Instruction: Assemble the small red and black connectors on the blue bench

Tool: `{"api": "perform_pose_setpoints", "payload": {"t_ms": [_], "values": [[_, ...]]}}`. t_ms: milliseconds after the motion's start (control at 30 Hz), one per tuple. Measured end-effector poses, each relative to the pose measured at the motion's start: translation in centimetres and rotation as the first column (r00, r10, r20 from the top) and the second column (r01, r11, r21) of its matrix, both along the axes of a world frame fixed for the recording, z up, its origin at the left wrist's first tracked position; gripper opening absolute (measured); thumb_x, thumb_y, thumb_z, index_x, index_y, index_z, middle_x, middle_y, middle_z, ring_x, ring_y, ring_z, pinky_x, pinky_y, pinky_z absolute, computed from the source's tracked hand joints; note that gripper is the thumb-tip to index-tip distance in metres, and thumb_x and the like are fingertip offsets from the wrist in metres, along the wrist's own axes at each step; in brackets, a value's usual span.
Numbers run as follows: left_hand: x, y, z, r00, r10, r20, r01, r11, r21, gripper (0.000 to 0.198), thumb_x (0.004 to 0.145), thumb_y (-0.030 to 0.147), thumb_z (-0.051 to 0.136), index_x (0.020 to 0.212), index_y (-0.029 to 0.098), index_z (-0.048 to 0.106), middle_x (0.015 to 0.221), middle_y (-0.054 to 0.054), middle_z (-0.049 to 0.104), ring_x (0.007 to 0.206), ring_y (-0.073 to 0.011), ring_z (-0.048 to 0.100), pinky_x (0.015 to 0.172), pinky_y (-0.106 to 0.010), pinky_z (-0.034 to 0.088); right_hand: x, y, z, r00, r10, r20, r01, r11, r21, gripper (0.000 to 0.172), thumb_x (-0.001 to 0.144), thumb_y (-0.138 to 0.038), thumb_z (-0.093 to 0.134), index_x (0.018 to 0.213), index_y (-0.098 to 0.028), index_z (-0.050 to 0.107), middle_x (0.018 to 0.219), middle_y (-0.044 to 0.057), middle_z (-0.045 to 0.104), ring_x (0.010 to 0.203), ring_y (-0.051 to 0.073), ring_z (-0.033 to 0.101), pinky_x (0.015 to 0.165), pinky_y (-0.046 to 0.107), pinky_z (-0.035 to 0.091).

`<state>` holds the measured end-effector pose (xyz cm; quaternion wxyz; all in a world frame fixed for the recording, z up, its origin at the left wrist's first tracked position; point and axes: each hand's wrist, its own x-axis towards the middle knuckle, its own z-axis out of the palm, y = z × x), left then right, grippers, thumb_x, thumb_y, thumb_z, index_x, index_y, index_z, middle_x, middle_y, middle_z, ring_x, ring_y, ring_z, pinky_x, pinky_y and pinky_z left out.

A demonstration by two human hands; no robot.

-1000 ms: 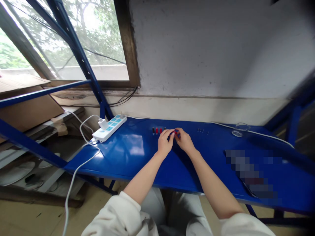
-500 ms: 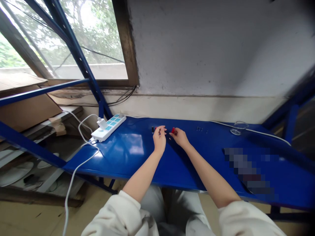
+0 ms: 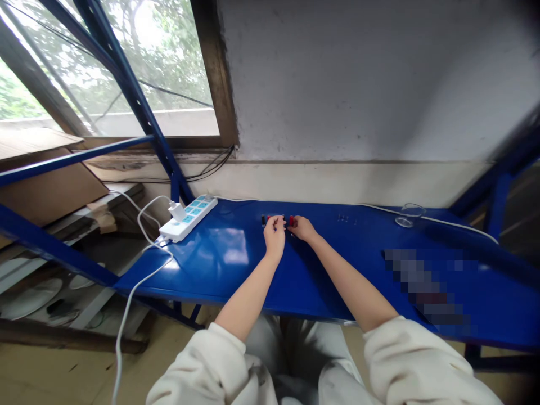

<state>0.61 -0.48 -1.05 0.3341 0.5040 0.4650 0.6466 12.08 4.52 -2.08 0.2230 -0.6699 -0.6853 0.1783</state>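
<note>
My left hand point(image 3: 275, 237) is over the far middle of the blue table, its fingers curled together; whatever they pinch is too small to make out. Close on its right, my right hand point(image 3: 304, 229) has its thumb and fingers closed on a small red cylinder point(image 3: 291, 220) held upright. A small black cylinder point(image 3: 263, 221) stands just left of my left hand. Beside it, another bit of red point(image 3: 269, 217) shows partly behind the fingers. Dark small parts between the two hands are mostly hidden.
Several tiny metallic pieces point(image 3: 343, 218) lie right of my hands. Farther right is a clear round object point(image 3: 404, 221) near a white cable. A white power strip point(image 3: 189, 219) with a plug sits at left. A pixelated dark item point(image 3: 422, 289) covers the right front.
My right hand has moved left with the red cylinder, closer to my left hand. My left hand has stayed nearly in place.
</note>
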Motion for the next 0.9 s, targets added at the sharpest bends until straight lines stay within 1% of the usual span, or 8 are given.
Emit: {"api": "perform_pose_setpoints", "payload": {"t_ms": [133,233,333,400,467,667,800,900], "values": [[0.0,-0.6,0.1,0.962,0.006,-0.272,0.019,0.996,0.091,0.02,0.08,0.033,0.046,0.08,0.017,0.059,0.075,-0.003,0.061,0.062,-0.011,0.053,0.064,-0.023,0.04,1.6,-1.5,0.7,1.0,-0.002,-0.02,0.002,1.0,0.002,0.025,0.065,-0.025,0.064,0.088,-0.017,0.059,0.077,0.005,0.065,0.07,0.016,0.06,0.06,0.025,0.042],[0.3,-1.3,-0.2,0.842,-0.009,-0.539,0.094,0.987,0.13,0.023,0.081,0.035,0.045,0.07,0.019,0.058,0.067,-0.002,0.058,0.059,-0.0123,0.052,0.06,-0.023,0.038,2.9,-3.3,1.0,0.998,-0.007,-0.067,0.012,0.998,0.065,0.019,0.069,-0.027,0.06,0.085,-0.017,0.061,0.076,0.007,0.065,0.072,0.018,0.061,0.062,0.026,0.043],[0.6,-1.7,-0.6,0.719,-0.014,-0.695,0.143,0.981,0.128,0.03,0.082,0.035,0.042,0.061,0.019,0.056,0.061,-0.003,0.056,0.057,-0.0137,0.051,0.055,-0.023,0.035,3.6,-4.9,0.9,0.991,-0.002,-0.135,0.03,0.978,0.206,0.015,0.074,-0.027,0.052,0.081,-0.018,0.062,0.078,0.006,0.065,0.073,0.017,0.06,0.063,0.026,0.043],[0.6,-1.7,-0.7,0.684,-0.003,-0.729,0.143,0.981,0.13,0.031,0.083,0.035,0.04,0.06,0.02,0.055,0.06,-0.003,0.056,0.055,-0.0138,0.051,0.052,-0.022,0.033,3.8,-5.5,0.7,0.988,0.006,-0.154,0.038,0.958,0.284,0.017,0.076,-0.026,0.047,0.081,-0.019,0.062,0.076,0.005,0.065,0.069,0.016,0.06,0.063,0.025,0.042],[0.6,-1.6,-0.8,0.68,0.014,-0.733,0.132,0.981,0.14,0.032,0.083,0.035,0.039,0.06,0.02,0.055,0.058,-0.003,0.055,0.053,-0.0136,0.05,0.05,-0.022,0.031,3.9,-5.7,0.4,0.989,-0.002,-0.148,0.051,0.942,0.331,0.019,0.077,-0.025,0.044,0.08,-0.019,0.062,0.074,0.004,0.065,0.067,0.016,0.059,0.061,0.025,0.042],[0.5,-1.5,-0.8,0.739,-0.022,-0.674,0.147,0.981,0.13,0.033,0.082,0.035,0.041,0.056,0.019,0.054,0.051,-0.001,0.05,0.046,-0.0124,0.044,0.048,-0.023,0.026,3.8,-5.7,0.3,0.991,-0.022,-0.132,0.072,0.92,0.386,0.021,0.077,-0.027,0.042,0.082,-0.019,0.061,0.074,0.004,0.064,0.065,0.016,0.058,0.059,0.025,0.04],[0.6,-1.3,-0.9,0.805,-0.07,-0.588,0.159,0.982,0.101,0.034,0.08,0.038,0.044,0.054,0.019,0.054,0.048,0.0,0.048,0.044,-0.0116,0.041,0.048,-0.022,0.025,3.6,-5.8,0.3,0.994,-0.018,-0.11,0.059,0.921,0.385,0.021,0.077,-0.026,0.042,0.081,-0.019,0.062,0.072,0.004,0.064,0.064,0.016,0.057,0.058,0.024,0.039],[0.6,-1.2,-1.0,0.795,-0.068,-0.603,0.143,0.987,0.077,0.035,0.08,0.039,0.042,0.055,0.018,0.055,0.048,0.0,0.048,0.044,-0.0112,0.041,0.049,-0.022,0.026,3.6,-5.9,0.3,0.993,-0.013,-0.113,0.056,0.92,0.387,0.021,0.077,-0.026,0.042,0.081,-0.019,0.062,0.072,0.004,0.063,0.064,0.016,0.057,0.058,0.024,0.039]]}}
